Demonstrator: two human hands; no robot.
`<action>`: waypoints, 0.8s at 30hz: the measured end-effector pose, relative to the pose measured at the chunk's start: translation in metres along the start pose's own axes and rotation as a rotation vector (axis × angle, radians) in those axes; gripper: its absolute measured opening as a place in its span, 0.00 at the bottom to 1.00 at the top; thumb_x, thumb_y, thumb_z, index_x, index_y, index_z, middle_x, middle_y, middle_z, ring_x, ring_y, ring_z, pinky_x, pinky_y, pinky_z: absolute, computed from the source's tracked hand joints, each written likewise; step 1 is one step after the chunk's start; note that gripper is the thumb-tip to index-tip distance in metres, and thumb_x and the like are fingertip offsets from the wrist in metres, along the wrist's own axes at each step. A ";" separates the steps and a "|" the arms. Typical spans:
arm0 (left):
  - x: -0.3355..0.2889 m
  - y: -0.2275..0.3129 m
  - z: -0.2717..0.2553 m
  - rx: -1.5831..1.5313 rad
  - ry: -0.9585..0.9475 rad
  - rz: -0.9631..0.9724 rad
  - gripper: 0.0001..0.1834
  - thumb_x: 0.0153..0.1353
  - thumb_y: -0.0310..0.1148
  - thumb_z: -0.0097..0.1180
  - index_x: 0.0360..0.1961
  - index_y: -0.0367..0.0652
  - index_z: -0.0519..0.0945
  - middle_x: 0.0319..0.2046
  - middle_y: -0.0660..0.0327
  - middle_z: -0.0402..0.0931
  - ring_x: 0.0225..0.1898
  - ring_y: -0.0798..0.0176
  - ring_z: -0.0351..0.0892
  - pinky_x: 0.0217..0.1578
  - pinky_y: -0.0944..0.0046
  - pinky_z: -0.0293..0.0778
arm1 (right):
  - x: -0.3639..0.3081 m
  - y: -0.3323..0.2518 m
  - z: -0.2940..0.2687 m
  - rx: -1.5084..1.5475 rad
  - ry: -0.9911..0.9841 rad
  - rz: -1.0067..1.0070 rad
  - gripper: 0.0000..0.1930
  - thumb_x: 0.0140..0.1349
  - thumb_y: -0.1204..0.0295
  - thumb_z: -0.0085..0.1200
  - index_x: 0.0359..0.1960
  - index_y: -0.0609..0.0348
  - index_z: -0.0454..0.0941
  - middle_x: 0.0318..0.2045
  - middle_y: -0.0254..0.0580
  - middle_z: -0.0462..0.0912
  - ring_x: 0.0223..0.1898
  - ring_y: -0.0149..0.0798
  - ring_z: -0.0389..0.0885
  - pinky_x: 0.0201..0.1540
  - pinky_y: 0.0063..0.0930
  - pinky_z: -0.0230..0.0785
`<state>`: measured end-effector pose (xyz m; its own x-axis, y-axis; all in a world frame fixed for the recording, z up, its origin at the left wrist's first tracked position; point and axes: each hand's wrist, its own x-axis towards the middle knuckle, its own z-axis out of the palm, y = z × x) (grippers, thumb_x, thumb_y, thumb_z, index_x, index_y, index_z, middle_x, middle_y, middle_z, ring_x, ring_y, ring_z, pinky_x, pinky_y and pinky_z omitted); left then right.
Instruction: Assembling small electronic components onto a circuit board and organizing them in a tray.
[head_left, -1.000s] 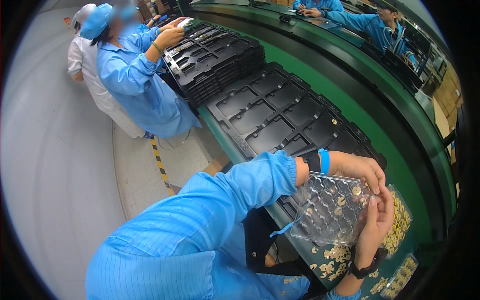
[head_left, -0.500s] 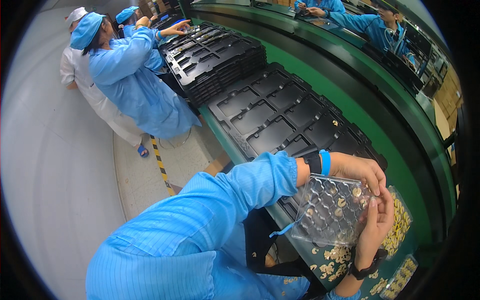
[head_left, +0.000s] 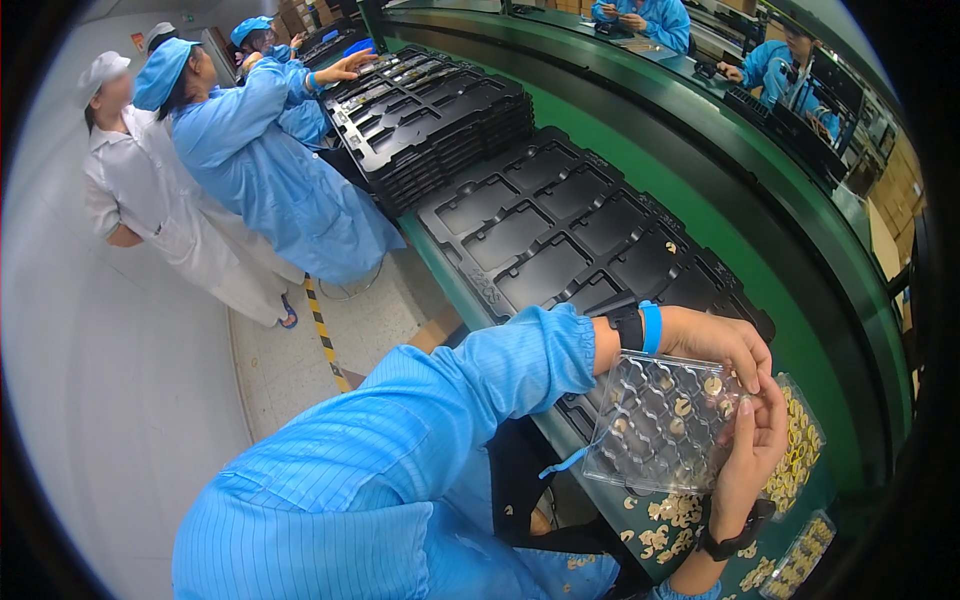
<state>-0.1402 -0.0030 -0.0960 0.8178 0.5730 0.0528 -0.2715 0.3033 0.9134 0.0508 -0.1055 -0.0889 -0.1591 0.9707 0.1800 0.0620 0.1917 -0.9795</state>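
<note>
Fingers (head_left: 745,425) of Two Hands Closed on a Clear Compartment Tray (head_left: 650,450)

At the right of the frame, the left hand (head_left: 722,338) bends over the upper right corner of the tray, with its fingers curled down on this corner. The right hand (head_left: 752,455) comes from below and grasps the right edge, with its thumb on the near side. The fingertips of both hands nearly meet there; whether they also pinch some small piece, I cannot tell.

The tray is tilted above the bench, right of the middle of the frame. Several cream curved pieces (head_left: 683,406) are seen in it or through it. On the left wrist there are a black band (head_left: 626,328) and a blue band (head_left: 651,328); on the right wrist, a black watch strap (head_left: 738,535). One narrow blue strip (head_left: 565,463) hangs beside the left edge of the tray.

Under the tray, loose cream pieces (head_left: 675,510) lie scattered on the green bench. Behind the right hand is a pile of yellowish pieces (head_left: 795,455), and at the lower right a small filled tray (head_left: 800,560).

Farther, a large black tray (head_left: 575,265) occupies the centre, and a stack of black trays (head_left: 430,110) stands above it. At the upper left, a worker in blue coat (head_left: 270,190) reaches over the stack.
</note>
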 end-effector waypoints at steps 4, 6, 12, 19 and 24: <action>-0.001 0.000 0.000 -0.006 -0.004 0.010 0.11 0.64 0.30 0.67 0.42 0.34 0.83 0.33 0.60 0.85 0.34 0.68 0.85 0.34 0.68 0.80 | 0.000 0.000 0.004 -0.023 0.051 -0.032 0.19 0.79 0.75 0.51 0.68 0.65 0.73 0.35 0.28 0.81 0.27 0.16 0.70 0.28 0.12 0.60; 0.001 -0.002 -0.001 0.007 0.004 0.019 0.11 0.64 0.30 0.67 0.43 0.33 0.83 0.34 0.59 0.85 0.35 0.67 0.86 0.34 0.68 0.81 | 0.000 0.000 0.004 -0.023 0.049 -0.033 0.19 0.79 0.75 0.51 0.68 0.65 0.73 0.35 0.28 0.81 0.27 0.16 0.70 0.28 0.12 0.60; 0.002 -0.004 -0.003 0.007 -0.005 0.011 0.12 0.64 0.29 0.67 0.44 0.32 0.83 0.36 0.58 0.85 0.37 0.67 0.86 0.35 0.67 0.82 | 0.000 0.001 0.002 -0.026 0.042 -0.039 0.19 0.79 0.75 0.51 0.68 0.65 0.73 0.36 0.29 0.82 0.27 0.16 0.70 0.28 0.12 0.59; 0.003 -0.004 -0.001 0.026 0.003 0.003 0.13 0.63 0.29 0.70 0.44 0.32 0.83 0.35 0.59 0.85 0.35 0.68 0.86 0.34 0.68 0.82 | 0.000 0.003 0.002 -0.017 0.046 -0.030 0.19 0.79 0.75 0.51 0.68 0.66 0.73 0.37 0.30 0.82 0.28 0.16 0.70 0.29 0.12 0.59; 0.002 -0.004 0.000 0.076 -0.012 0.028 0.15 0.62 0.30 0.72 0.44 0.32 0.83 0.35 0.57 0.86 0.34 0.67 0.87 0.33 0.68 0.82 | -0.001 0.005 0.002 -0.020 0.049 -0.037 0.19 0.79 0.75 0.51 0.69 0.66 0.73 0.36 0.29 0.82 0.28 0.16 0.70 0.29 0.12 0.59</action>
<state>-0.1372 -0.0030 -0.0990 0.8166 0.5712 0.0837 -0.2560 0.2284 0.9393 0.0497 -0.1055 -0.0942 -0.1138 0.9686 0.2211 0.0766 0.2304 -0.9701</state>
